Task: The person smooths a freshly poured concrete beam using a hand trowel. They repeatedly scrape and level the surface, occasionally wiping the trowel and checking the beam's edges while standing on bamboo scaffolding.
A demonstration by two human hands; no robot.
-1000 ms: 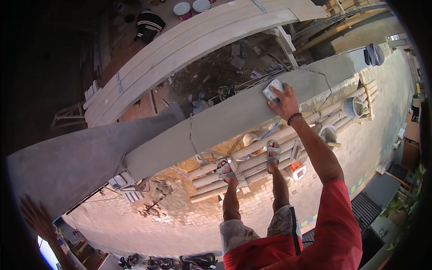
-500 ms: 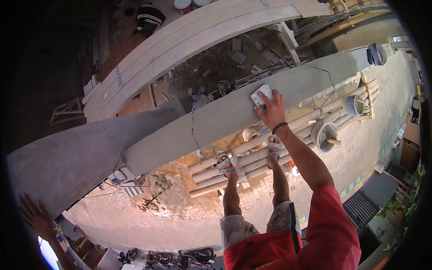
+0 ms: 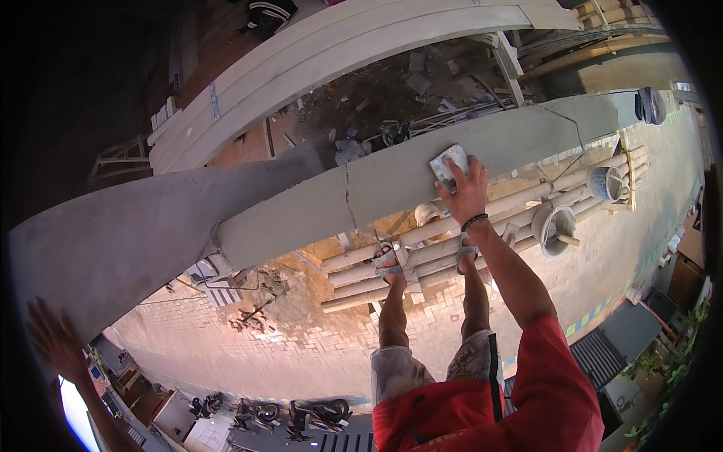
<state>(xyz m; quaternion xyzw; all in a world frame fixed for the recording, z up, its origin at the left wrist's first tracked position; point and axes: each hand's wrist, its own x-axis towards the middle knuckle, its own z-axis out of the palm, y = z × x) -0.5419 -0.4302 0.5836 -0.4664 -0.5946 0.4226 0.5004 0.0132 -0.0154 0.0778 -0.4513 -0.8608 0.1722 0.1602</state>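
Note:
My right hand is curled around a pale, grey-smeared rectangular block, whose exact material I cannot tell. The block lies on the smooth grey cement top of a long, narrow ledge. Two cracks or cords, I cannot tell which, cross this ledge, one on each side of my hand. At the far left, my left hand has its fingers spread against the edge of a broad grey cement surface. Nothing shows in that hand.
My sandalled feet stand on bamboo poles high above brick paving. On the poles are a bucket with a handled tool and another bucket. Behind the ledge runs a curved pale beam. A dark bundle rests at the ledge's right end.
The view has shifted, moving the scene somewhat to the right in the picture. Along the ledge, my right hand and the block have slid slightly left. My left hand stays spread on the cement.

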